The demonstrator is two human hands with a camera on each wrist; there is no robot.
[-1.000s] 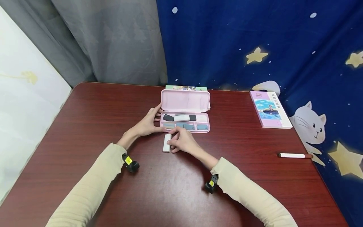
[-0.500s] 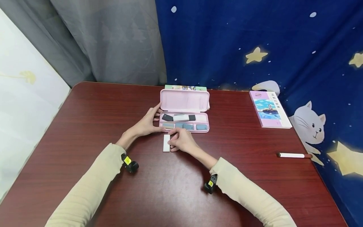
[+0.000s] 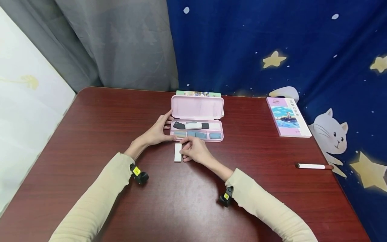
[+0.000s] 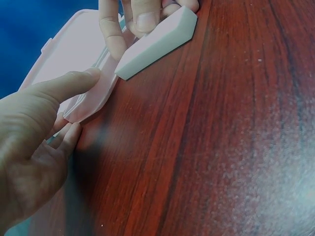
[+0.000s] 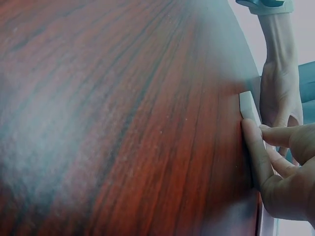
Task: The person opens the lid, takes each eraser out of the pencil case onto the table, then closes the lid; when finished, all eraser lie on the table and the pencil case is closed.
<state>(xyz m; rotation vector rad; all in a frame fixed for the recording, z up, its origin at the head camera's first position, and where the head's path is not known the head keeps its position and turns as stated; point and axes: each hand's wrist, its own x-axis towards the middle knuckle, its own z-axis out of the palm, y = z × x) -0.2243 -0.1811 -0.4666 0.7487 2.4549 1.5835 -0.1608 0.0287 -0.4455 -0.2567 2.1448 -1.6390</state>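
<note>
A pink pencil case (image 3: 198,107) lies with its lid raised near the table's far edge. My left hand (image 3: 155,132) grips its left end, thumb at the front corner and fingers round the side. Just in front of the case is a white, block-shaped eraser (image 3: 177,156), its long side pointing away from me. My right hand (image 3: 196,150) pinches this eraser from the right. In the left wrist view, the eraser (image 4: 157,45) shows a slanted end beside the case. Fingers of the right hand partly cover the eraser (image 5: 249,105) in the right wrist view.
Inside the case are a black-and-white block (image 3: 193,125) and several blue-grey pieces (image 3: 215,135). A green-edged book (image 3: 198,93) stands behind the lid. At the right lie a pink-and-white book (image 3: 288,117) and a white marker (image 3: 312,166) with dark ends.
The eraser turns slightly from a tilt to straighter under my right hand's fingers. My left hand stays on the pencil case, which has not moved.
</note>
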